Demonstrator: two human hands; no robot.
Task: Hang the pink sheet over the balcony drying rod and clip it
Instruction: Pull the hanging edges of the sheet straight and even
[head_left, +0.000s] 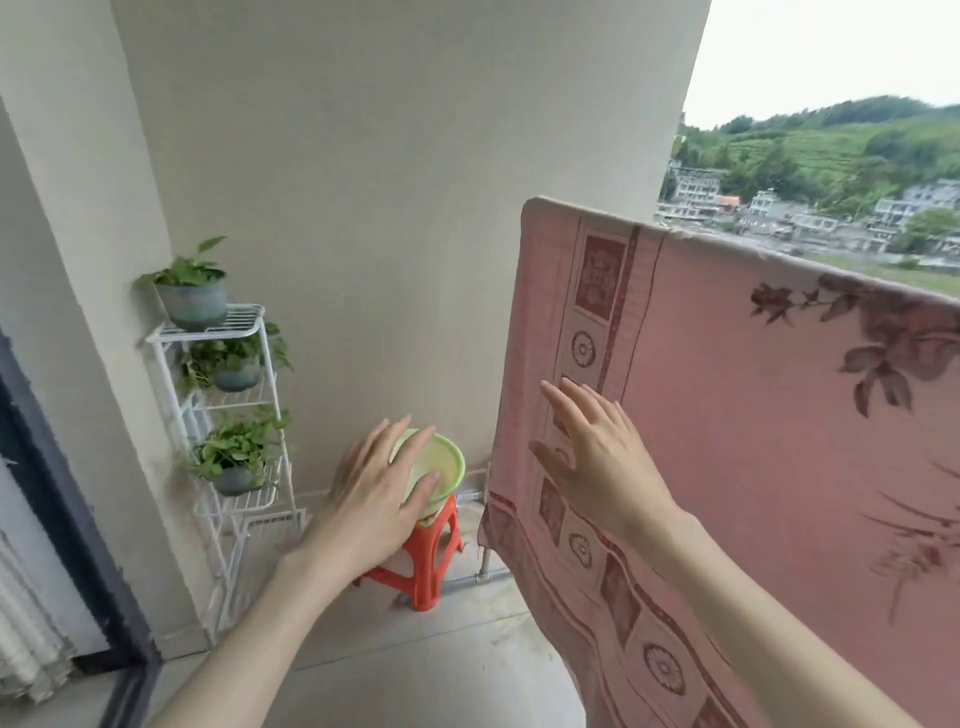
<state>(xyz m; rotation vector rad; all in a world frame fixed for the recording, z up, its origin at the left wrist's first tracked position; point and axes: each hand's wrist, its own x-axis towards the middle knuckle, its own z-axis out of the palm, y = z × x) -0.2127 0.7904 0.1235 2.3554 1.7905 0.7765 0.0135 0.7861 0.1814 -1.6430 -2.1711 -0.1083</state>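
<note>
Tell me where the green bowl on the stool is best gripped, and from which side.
Grip the green bowl by its thin rim, probably from above: it tilts on the stool, its opening facing up and right, and the left hand is already over it.

Both forearms bare, no sleeves; hands (379, 480) w/o rings or gloves.

Pink sheet (727, 415) (maroon floral print, medallion border); green bowl (441, 462); orange-red stool (431, 566); white rack (228, 415).
</note>
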